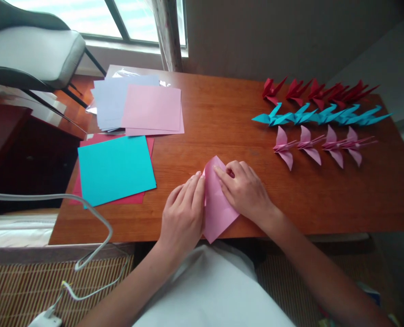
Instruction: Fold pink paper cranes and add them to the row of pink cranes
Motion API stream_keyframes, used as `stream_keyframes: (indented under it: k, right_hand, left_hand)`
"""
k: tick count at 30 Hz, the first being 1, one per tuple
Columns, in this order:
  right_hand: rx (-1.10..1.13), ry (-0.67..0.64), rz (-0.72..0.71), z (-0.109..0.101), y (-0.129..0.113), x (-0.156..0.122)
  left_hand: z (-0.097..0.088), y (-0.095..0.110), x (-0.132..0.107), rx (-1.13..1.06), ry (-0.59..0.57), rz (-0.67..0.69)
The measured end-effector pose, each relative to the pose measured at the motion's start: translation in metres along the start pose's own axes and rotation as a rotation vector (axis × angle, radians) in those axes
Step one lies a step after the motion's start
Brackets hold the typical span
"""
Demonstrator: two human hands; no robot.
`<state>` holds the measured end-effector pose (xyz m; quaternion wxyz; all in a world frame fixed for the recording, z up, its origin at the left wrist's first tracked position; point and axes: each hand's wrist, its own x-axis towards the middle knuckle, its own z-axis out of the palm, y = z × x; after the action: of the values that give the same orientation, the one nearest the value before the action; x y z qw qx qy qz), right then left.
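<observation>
A pink paper (218,210), partly folded into a kite-like shape, lies at the front edge of the wooden table (222,113). My left hand (184,213) lies with fingers pressed together along the paper's left edge. My right hand (244,188) rests on the paper's right side, its index finger pressing a crease near the top.
Rows of folded paper cranes lie at the right: red (316,92), blue (319,115), pink (319,146). Flat sheets lie at the left: teal (115,169) over red, and pink (152,109) over lavender (111,102). A grey chair (32,52) stands far left. A white cable (86,213) crosses below.
</observation>
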<state>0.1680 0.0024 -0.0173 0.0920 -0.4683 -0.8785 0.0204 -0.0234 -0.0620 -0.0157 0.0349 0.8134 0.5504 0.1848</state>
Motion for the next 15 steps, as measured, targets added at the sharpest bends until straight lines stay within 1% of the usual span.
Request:
stream_keyframes:
  k: [7,10,15]
  right_hand:
    - [0.072,-0.049,0.057,-0.0030,0.0037,0.0079]
    - [0.069,-0.052,0.077,-0.0026,0.0029,0.0097]
    - [0.020,-0.031,0.047,-0.0015,0.0003,0.0059]
  left_hand:
    - [0.0026,-0.0010,-0.0020,0.017,-0.018,0.078]
    - [0.0020,-0.0024,-0.0034,0.024,-0.062,0.091]
    - [0.0010,-0.0033,-0.0048,0.037,-0.114,0.128]
